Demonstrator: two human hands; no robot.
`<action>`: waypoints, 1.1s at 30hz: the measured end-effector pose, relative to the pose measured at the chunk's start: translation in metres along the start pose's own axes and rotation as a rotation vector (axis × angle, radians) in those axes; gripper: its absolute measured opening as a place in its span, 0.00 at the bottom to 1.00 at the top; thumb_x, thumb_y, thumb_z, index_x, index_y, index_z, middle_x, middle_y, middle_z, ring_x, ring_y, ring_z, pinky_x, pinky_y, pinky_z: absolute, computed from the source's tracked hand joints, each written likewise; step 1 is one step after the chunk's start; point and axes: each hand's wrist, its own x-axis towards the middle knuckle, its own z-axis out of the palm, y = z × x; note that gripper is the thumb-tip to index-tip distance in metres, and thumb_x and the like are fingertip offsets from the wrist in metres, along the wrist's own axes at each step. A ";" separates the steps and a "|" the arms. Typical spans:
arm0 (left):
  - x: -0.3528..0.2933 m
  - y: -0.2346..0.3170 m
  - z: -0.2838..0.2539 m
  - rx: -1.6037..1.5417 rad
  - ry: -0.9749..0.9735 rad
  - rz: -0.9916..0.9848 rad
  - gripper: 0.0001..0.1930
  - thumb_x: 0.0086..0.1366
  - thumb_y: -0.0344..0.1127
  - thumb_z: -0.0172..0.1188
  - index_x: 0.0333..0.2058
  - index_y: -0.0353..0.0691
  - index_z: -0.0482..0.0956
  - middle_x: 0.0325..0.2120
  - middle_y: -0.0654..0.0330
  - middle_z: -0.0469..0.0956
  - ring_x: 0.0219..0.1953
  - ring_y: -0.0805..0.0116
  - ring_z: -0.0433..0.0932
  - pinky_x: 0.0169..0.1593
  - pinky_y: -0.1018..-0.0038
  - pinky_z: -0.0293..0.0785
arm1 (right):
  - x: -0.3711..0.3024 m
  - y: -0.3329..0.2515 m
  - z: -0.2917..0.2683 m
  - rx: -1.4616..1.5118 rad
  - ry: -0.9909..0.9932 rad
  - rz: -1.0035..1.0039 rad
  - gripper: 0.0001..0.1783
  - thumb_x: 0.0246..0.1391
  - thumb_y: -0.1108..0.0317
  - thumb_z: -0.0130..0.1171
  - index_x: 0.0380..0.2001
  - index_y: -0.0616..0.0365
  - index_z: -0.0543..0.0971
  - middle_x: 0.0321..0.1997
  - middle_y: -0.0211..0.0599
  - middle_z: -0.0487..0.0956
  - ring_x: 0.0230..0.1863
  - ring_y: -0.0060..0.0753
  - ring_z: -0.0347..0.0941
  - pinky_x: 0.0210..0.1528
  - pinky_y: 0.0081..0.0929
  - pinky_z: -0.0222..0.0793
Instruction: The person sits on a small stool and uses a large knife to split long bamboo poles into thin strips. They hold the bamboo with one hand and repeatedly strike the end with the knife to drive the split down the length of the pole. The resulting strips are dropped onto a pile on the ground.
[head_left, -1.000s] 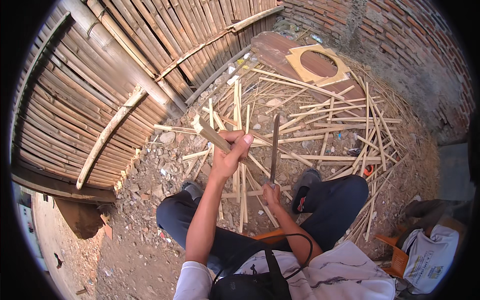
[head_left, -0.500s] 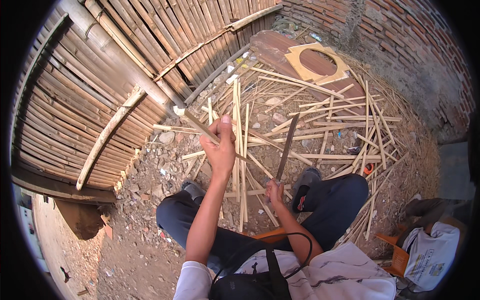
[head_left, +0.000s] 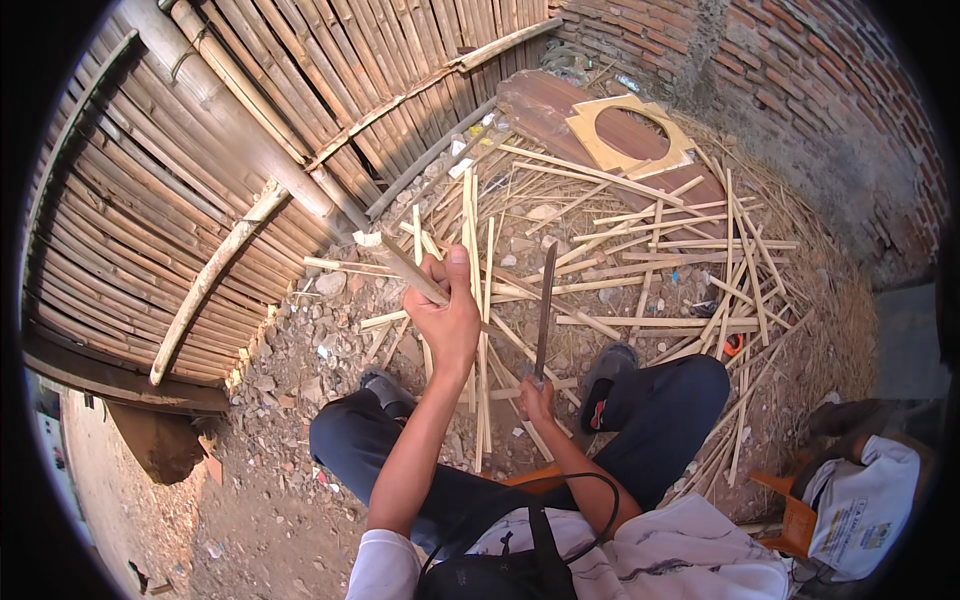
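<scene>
My left hand [head_left: 445, 315] is closed round a piece of split bamboo [head_left: 398, 264], whose pale cut end points up and away to the left. Low in my right hand [head_left: 537, 398] is the handle of a long knife [head_left: 546, 315]; its dark, narrow blade stands upward, apart from the bamboo. My fingers hide most of the handle. Beyond and beneath both hands, pale bamboo strips [head_left: 480, 300] lie crossed over one another on the ground.
A bamboo slat wall [head_left: 250, 150] rises at the left, a brick wall [head_left: 800, 110] at the far right. A brown board [head_left: 535, 100] and a yellowish panel with a round hole [head_left: 590, 135] lie at the back. A white bag [head_left: 865, 510] sits at the lower right, on stony ground.
The bamboo has turned in my left hand, so its cut end shows more. The knife has moved slightly left and stands more upright.
</scene>
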 end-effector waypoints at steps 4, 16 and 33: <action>-0.002 0.012 0.004 -0.007 -0.037 0.092 0.23 0.69 0.38 0.67 0.20 0.41 0.63 0.16 0.73 0.59 0.22 0.81 0.55 0.26 0.78 0.52 | 0.002 0.058 -0.031 -0.186 -0.029 0.280 0.09 0.47 0.65 0.63 0.25 0.60 0.77 0.15 0.27 0.68 0.14 0.27 0.64 0.17 0.31 0.60; 0.002 0.001 -0.005 -0.116 -0.063 -0.063 0.22 0.72 0.41 0.64 0.21 0.39 0.69 0.17 0.72 0.64 0.23 0.82 0.59 0.27 0.78 0.56 | -0.003 0.000 -0.006 0.047 -0.050 0.037 0.09 0.53 0.70 0.58 0.21 0.54 0.70 0.13 0.25 0.64 0.10 0.21 0.58 0.14 0.26 0.54; 0.001 0.007 0.003 -0.182 -0.001 -0.108 0.21 0.75 0.44 0.59 0.23 0.38 0.75 0.18 0.72 0.66 0.21 0.84 0.61 0.24 0.80 0.54 | -0.013 0.024 -0.022 0.031 -0.149 0.268 0.12 0.50 0.69 0.57 0.18 0.51 0.66 0.13 0.25 0.62 0.10 0.22 0.56 0.14 0.27 0.55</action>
